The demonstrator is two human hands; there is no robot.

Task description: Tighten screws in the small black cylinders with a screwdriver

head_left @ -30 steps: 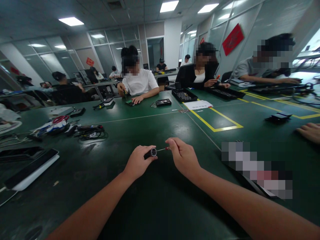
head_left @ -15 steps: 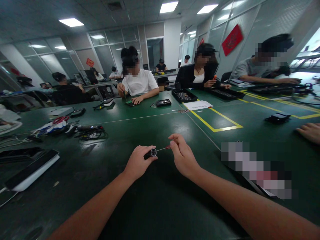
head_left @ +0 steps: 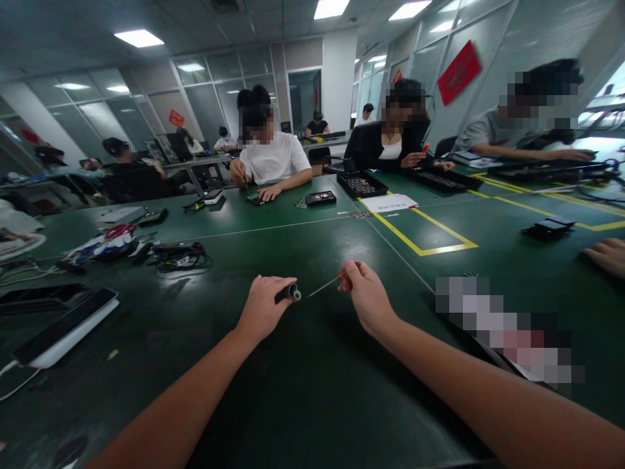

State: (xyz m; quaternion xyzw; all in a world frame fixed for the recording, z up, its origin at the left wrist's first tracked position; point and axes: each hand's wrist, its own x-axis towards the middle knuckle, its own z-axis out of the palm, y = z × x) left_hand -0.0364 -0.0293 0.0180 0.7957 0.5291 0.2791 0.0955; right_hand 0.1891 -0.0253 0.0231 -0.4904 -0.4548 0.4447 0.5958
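My left hand (head_left: 261,307) is closed round a small black cylinder with a silver end (head_left: 288,292), held just above the green table (head_left: 293,391). My right hand (head_left: 367,296) pinches a thin metal rod with a red grip (head_left: 325,285). The rod's tip points at the cylinder's silver end, with a small gap between them.
A flat white and black device (head_left: 63,332) lies at the left. Cables and tools (head_left: 161,254) sit behind it. Yellow tape lines (head_left: 424,244) mark the table at the right. Another person's hand (head_left: 608,254) rests at the far right. Several people sit across the table.
The rod's tip was in the cylinder's end; my right hand has drawn it out to the right. The cylinder has turned so its end faces more sideways.
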